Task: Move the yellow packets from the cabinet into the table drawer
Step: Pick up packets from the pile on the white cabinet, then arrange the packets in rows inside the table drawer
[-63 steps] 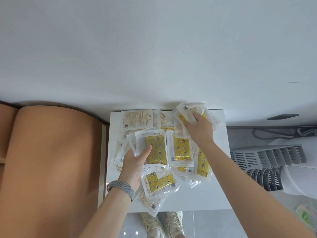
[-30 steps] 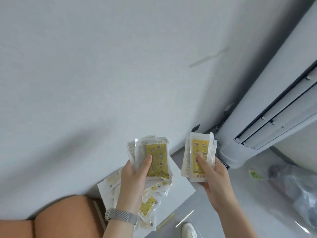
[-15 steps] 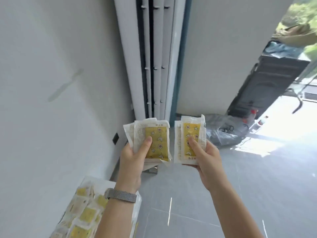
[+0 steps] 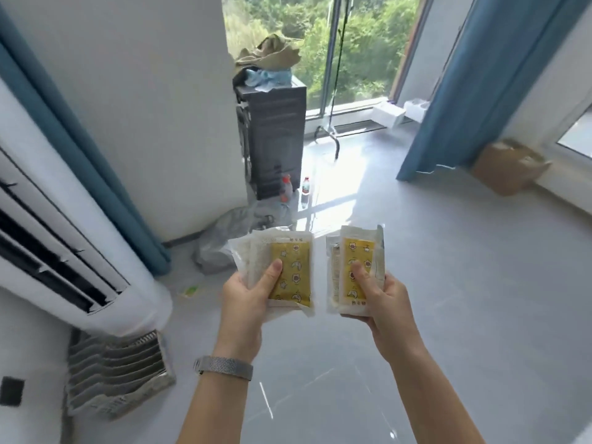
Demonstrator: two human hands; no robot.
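Note:
My left hand [image 4: 248, 298] grips a fanned stack of yellow packets [image 4: 293, 267] in clear wrappers, thumb pressed on the top one. My right hand [image 4: 382, 299] holds a second small stack of yellow packets [image 4: 358, 267] the same way. Both stacks are upright at chest height over the grey floor, a small gap between them. Neither the cabinet nor the table drawer is in view.
A white standing air conditioner [image 4: 64, 251] leans across the left, with a blue curtain [image 4: 96, 174] behind it. Ahead stand a dark tall unit [image 4: 272, 139], bottles [image 4: 286, 187], a grey plastic bag [image 4: 224, 241] and a window. A cardboard box [image 4: 509, 166] sits at right by another blue curtain [image 4: 480, 91].
Both hands lifted packet stacks off the pile on the white cabinet. The view swung right, away from the cabinet, past the air conditioner toward the window; the cabinet has left the view.

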